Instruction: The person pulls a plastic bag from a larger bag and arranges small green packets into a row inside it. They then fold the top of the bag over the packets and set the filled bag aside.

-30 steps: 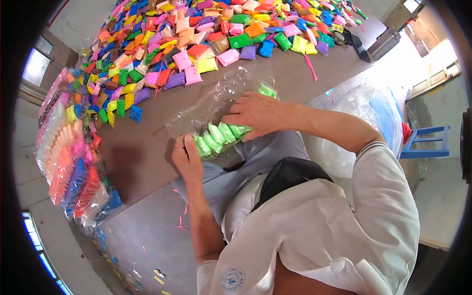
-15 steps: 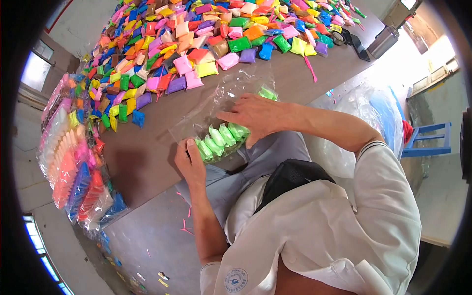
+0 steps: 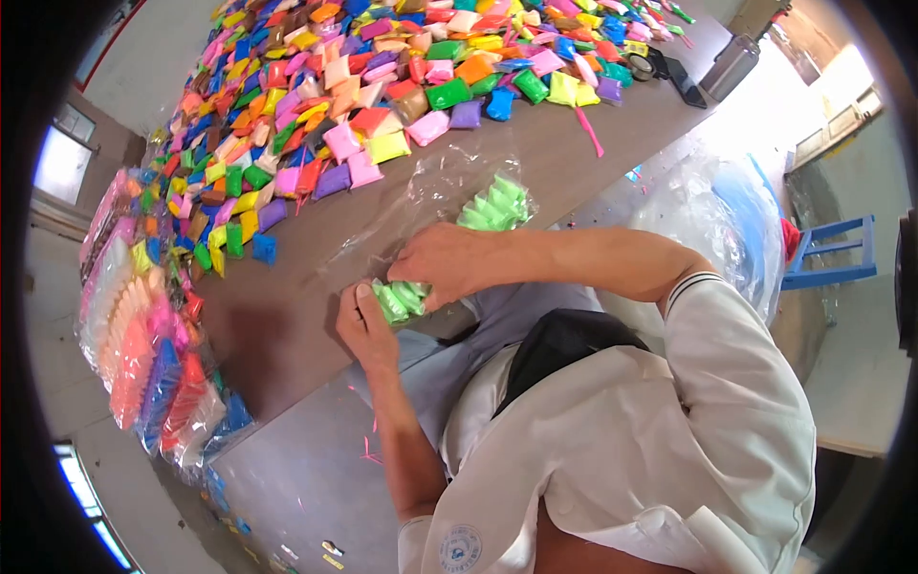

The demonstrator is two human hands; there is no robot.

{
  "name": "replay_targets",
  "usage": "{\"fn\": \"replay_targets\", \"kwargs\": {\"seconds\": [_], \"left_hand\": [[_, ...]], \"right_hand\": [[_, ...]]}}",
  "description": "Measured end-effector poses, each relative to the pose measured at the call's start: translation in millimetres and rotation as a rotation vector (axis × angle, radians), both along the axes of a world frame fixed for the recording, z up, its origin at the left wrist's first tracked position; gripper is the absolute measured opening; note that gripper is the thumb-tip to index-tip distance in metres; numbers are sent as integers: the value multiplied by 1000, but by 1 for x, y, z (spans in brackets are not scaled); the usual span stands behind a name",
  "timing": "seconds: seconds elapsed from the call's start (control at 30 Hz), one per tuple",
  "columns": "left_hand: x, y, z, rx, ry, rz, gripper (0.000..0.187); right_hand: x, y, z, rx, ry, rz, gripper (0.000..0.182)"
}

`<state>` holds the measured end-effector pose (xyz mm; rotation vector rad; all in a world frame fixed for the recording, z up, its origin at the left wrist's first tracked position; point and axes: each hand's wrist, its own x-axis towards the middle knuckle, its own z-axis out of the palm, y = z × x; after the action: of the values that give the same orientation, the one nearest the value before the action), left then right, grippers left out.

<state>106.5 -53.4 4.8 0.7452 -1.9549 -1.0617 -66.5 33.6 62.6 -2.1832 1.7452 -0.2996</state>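
Observation:
A clear plastic bag (image 3: 435, 187) lies at the table's near edge, with light green packets in it. One cluster of green packets (image 3: 400, 299) is squeezed between my two hands. Another group of green packets (image 3: 497, 204) lies farther right, beyond my right wrist. My left hand (image 3: 367, 325) is closed at the left end of the near cluster, thumb up against it, a dark ring on one finger. Over the right end of that cluster my right hand (image 3: 449, 263) is curled, fingers bent down around it; its fingertips are partly hidden.
A large heap of multicoloured packets (image 3: 373, 91) covers the table's far side. Clear bags of sorted packets (image 3: 143, 354) hang at the left edge. A phone (image 3: 686, 84), a tape roll (image 3: 640, 66) and a metal flask (image 3: 732, 67) stand far right. A blue stool (image 3: 830, 251) is beyond.
My right hand has moved left and closed around the near green packets, bunching them toward my left hand. The farther group of green packets is now more exposed.

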Motion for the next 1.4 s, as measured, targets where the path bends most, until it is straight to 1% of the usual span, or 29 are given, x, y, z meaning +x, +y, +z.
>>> {"fn": "replay_targets", "kwargs": {"seconds": [0.07, 0.13, 0.23, 0.27, 0.33, 0.43, 0.53, 0.63, 0.73, 0.83, 1.03, 1.13, 1.23, 1.33, 1.4], "left_hand": [[-2, 3, 0, 33, 5, 4, 28], [-1, 2, -1, 55, 5, 11, 28], [-2, 2, -3, 47, 17, 8, 29], [-1, 1, -5, 42, 27, 12, 29], [1, 1, -2, 23, -7, 8, 29], [1, 0, -4, 18, -14, 9, 30], [-1, -1, -7, 35, 6, -3, 30], [1, -2, -6, 32, -5, -18, 30], [-2, 1, -2, 31, 2, -10, 31], [-3, 4, 1, 45, 24, -13, 32], [-5, 0, 1, 43, 37, -3, 35], [-3, -5, 4, 42, 8, -10, 35], [-6, -13, 8, 47, -17, -12, 34], [-7, -31, 12, 89, -53, -33, 36], [-9, -45, 13, 119, -86, -33, 38]], "right_hand": [[-2, 10, 4, 3, -1, -38, 78], [-2, 21, 26, -18, 3, -75, 80], [-21, 44, 38, -213, -12, -96, 85], [-29, 52, 39, -205, 22, -128, 86], [-46, 68, 40, -188, 87, -190, 87], [-68, 85, 17, -255, 107, -193, 87], [-71, 86, 17, -193, 131, -212, 89], [-66, 85, 16, -391, 124, -196, 89], [-61, 84, 20, -502, 158, -123, 77], [-73, 81, -2, -444, 213, -63, 69], [-90, 63, -5, -339, 142, -21, 58], [-97, 50, -2, -200, 49, -29, 57], [-107, 38, -3, -76, -103, -32, 55], [-108, 32, 10, 156, -203, -50, 52], [-109, 29, 10, 200, -213, -46, 53]]}}
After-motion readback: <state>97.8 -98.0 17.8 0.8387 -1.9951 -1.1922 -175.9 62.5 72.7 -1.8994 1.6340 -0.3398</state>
